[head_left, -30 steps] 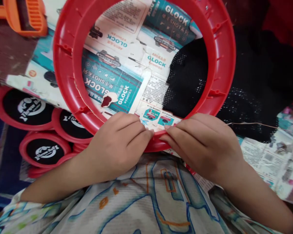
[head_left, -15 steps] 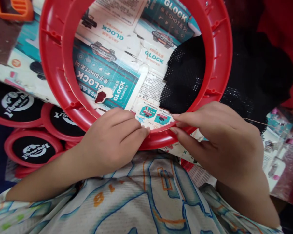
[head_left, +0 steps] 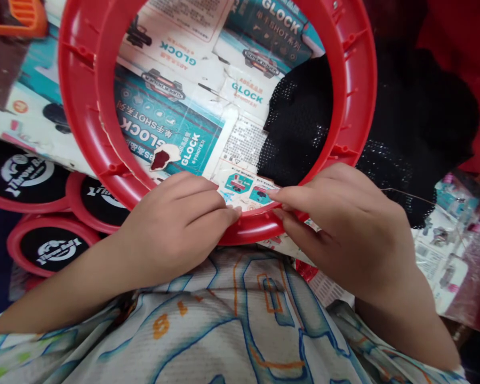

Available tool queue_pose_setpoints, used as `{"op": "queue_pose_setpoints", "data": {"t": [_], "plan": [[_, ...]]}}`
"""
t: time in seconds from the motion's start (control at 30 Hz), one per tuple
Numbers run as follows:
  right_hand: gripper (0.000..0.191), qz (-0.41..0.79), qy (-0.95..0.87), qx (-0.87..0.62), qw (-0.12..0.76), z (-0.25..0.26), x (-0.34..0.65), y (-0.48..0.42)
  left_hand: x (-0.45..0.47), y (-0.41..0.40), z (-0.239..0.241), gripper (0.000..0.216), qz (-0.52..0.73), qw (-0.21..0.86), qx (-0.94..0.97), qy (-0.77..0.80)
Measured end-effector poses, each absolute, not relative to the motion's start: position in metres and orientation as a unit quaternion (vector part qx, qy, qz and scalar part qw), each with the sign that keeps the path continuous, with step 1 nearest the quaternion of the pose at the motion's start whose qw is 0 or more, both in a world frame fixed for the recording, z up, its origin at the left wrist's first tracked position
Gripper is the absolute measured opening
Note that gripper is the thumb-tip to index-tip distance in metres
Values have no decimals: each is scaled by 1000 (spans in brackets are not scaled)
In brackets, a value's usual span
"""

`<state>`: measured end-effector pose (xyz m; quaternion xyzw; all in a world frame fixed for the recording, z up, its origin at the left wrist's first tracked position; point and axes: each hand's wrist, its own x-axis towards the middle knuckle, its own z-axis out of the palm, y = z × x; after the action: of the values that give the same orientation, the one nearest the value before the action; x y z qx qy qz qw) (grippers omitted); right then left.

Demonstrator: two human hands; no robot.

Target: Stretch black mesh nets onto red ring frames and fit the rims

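Note:
A large red plastic ring [head_left: 78, 96], ribbed underside up, lies in front of me with its near rim between my hands. Along its inner wall runs a thin pale cord [head_left: 106, 140]. My left hand [head_left: 176, 224] is closed over the near-left rim, the thumb pressed on its edge. Just right of it, my right hand [head_left: 348, 229] pinches the cord at the near rim between thumb and forefinger. A loose end of thread trails out to the right behind that hand. Black mesh fabric [head_left: 416, 117] lies under the ring's right side.
Flattened printed cardboard [head_left: 208, 80] covers the work surface. Several red-rimmed black discs [head_left: 56, 248] with white lettering are piled at the left. An orange plastic piece [head_left: 20, 18] sits at the top left. Red material [head_left: 452, 37] fills the upper right.
The ring and both hands appear slightly further left in view. My right hand has moved a little left along the rim, closer to the left thumb; both grips look the same.

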<state>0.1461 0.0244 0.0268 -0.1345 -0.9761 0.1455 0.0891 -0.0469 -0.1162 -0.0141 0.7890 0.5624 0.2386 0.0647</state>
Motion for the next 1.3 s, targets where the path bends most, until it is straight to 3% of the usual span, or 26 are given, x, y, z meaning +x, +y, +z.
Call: {"op": "queue_pose_setpoints", "data": {"t": [0.23,0.37,0.57,0.8,0.97,1.3], "plan": [[22,156,-977,-109,93,22,148,27,-55,-113,-2,19,225,166,779,561],[20,162,-976,-108,97,23,148,28,-51,-107,7,28,234,223,750,577],[20,167,-974,-120,94,24,149,27,-37,-95,9,28,216,186,735,616],[4,169,-970,-114,130,22,152,26,-33,-90,7,33,197,159,733,631],[20,192,-967,-111,125,20,155,28,-34,-90,5,33,202,152,739,624],[15,206,-967,-118,94,26,154,32,-39,-91,8,34,221,263,712,612]]}}
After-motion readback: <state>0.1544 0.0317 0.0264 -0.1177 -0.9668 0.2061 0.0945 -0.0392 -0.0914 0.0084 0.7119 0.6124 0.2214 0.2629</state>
